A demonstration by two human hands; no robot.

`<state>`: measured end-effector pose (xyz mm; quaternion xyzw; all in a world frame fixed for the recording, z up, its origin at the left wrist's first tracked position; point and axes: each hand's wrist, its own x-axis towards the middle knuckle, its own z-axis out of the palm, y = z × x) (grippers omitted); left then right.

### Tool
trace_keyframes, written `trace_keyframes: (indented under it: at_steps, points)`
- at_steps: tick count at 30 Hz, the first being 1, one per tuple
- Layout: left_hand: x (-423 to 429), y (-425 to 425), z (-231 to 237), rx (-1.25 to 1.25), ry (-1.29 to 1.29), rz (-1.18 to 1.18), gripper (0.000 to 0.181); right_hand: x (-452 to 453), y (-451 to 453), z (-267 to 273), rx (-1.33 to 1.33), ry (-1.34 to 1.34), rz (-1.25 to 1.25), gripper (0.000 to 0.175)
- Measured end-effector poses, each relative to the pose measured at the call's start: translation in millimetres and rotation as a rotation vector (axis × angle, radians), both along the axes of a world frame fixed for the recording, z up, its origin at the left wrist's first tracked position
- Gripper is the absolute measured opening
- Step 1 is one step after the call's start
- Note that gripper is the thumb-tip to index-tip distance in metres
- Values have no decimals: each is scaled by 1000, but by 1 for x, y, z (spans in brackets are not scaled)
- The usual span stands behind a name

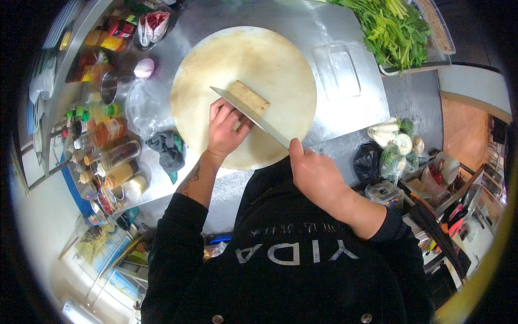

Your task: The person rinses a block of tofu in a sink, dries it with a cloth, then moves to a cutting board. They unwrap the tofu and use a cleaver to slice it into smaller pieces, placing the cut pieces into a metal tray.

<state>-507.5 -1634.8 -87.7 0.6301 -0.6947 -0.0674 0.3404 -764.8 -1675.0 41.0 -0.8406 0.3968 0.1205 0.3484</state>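
Note:
A round pale cutting board (202, 60) lies before me, with a tan rectangular block (249, 97) near its middle. Whether the block is food or stone, I cannot tell. My right hand (317, 176) grips a broad-bladed kitchen knife (263, 123) by its handle at the board's near right edge. The blade slants to the upper left across the block. My left hand (227, 129) is on the near side of the blade, its curled fingers close against it. Between thumb and fingers a small part of the block shows; the rest there is hidden.
Left of the board are a clear plastic bag (145, 105), a dark cloth (168, 152), a purple onion (144, 68) and several sauce bottles (119, 156). Leafy greens (398, 32) fill a tray at upper right. White radishes (383, 131) and a black bag (367, 162) lie right.

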Motion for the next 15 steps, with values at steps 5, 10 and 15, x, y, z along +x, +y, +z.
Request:
trace_keyframes:
  at_steps: [5, 10, 15]
  points:
    - [0, -2, 0, -24, 27, 16, 31, 18, -13, 9, 56, 102, 28, 17]
    - [-1, -3, 0, 3, 39, 39, 32, 36, -20, 1, 47, 107, 39, 16]
    - [-2, -3, -2, -33, 54, 39, 30, 42, -13, -32, -25, 55, 13, 15]
